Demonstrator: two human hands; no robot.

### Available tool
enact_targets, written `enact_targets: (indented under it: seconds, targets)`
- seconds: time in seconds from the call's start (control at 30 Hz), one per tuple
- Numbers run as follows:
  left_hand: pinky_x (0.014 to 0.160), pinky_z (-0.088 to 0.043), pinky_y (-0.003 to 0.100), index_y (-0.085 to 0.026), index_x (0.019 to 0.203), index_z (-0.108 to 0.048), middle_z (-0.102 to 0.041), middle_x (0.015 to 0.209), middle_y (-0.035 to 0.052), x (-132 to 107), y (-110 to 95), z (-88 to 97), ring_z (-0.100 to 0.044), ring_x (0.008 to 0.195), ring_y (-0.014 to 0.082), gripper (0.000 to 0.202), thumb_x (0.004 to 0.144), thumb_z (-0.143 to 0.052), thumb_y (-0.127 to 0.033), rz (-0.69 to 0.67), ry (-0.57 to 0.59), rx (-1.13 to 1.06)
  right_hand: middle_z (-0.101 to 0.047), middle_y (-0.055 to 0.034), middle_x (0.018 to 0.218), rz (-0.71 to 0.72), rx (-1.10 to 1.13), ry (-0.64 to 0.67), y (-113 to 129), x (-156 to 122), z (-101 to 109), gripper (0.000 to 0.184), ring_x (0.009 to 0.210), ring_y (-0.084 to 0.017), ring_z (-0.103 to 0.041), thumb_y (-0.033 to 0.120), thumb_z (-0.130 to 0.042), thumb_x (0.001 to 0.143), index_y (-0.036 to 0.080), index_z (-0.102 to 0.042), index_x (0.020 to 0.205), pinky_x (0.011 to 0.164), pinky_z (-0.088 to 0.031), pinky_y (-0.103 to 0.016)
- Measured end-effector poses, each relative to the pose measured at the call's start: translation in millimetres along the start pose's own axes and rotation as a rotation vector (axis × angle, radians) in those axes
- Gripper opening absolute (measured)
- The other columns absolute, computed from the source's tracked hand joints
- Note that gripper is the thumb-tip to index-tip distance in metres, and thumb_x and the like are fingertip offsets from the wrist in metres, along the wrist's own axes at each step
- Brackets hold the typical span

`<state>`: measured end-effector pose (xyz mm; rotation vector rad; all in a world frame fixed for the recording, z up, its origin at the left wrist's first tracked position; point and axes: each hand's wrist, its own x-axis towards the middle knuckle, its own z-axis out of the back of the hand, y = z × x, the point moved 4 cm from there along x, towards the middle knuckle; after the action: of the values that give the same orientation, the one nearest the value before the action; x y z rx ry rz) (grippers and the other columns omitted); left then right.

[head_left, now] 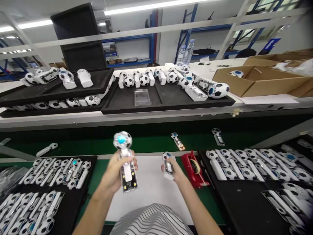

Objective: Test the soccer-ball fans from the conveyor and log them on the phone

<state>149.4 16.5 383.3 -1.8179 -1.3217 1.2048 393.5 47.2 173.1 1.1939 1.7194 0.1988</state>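
Note:
My left hand [114, 174] is closed round a handheld fan [125, 161] with a football-patterned head and a clear handle, held upright over the white mat [149, 189]; its head glows blue. My right hand [172, 169] grips a smaller white football-patterned fan part [168, 164], also upright. The two hands are apart, side by side above the mat.
Black trays of the same fan parts lie at left [44, 186] and right [256, 169]. A red tape dispenser [194, 168] stands just right of my right hand. Loose fans [177, 141] lie on the green belt. Further trays and cardboard boxes [259, 81] sit on the raised shelf.

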Motion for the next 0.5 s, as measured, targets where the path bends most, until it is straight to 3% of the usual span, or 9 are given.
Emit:
enact_targets:
  seconds: [0.1,0.2,0.3,0.5]
  targets:
    - [0.057,-0.054,0.023,-0.014,0.098,-0.061,-0.074,0.084,0.0068,16,75,22.5,-0.067,0.066,0.013,0.032,0.075,-0.079,-0.026,0.183,-0.164,-0.043,-0.066,-0.0026,0.095,-0.137,0.004,-0.081,-35,26,1,0.023,0.072,-0.012,-0.063,0.034,-0.06,0.098,0.014,-0.062,0.111,0.062,-0.056,-0.027]
    - [0.059,-0.057,0.029,-0.018,0.11,-0.055,-0.074,0.103,0.0089,16,118,34.2,-0.068,0.073,0.0152,0.037,0.08,-0.075,-0.029,0.273,-0.239,-0.1,-0.067,-0.0042,0.101,-0.182,-0.002,-0.103,-43,52,2,0.025,0.077,-0.014,-0.065,0.033,-0.061,0.098,0.014,-0.062,0.113,0.066,-0.058,-0.029]
    - [0.05,-0.051,0.026,-0.017,0.114,-0.053,-0.072,0.098,0.0082,18,129,39.8,-0.061,0.063,0.0119,0.035,0.085,-0.069,-0.028,0.306,-0.205,-0.12,-0.067,-0.0058,0.107,-0.223,-0.054,-0.097,-30,86,-1,0.027,0.084,-0.016,-0.067,0.034,-0.062,0.097,0.015,-0.063,0.115,0.07,-0.059,-0.032]
    - [0.048,-0.05,0.027,-0.021,0.112,-0.054,-0.072,0.103,0.0074,37,118,48.8,-0.059,0.06,0.0118,0.039,0.081,-0.073,-0.033,0.197,-0.219,-0.075,-0.065,-0.0091,0.121,-0.314,-0.259,-0.141,11,169,-16,0.033,0.101,-0.022,-0.066,0.036,-0.063,0.096,0.016,-0.061,0.123,0.084,-0.059,-0.042]
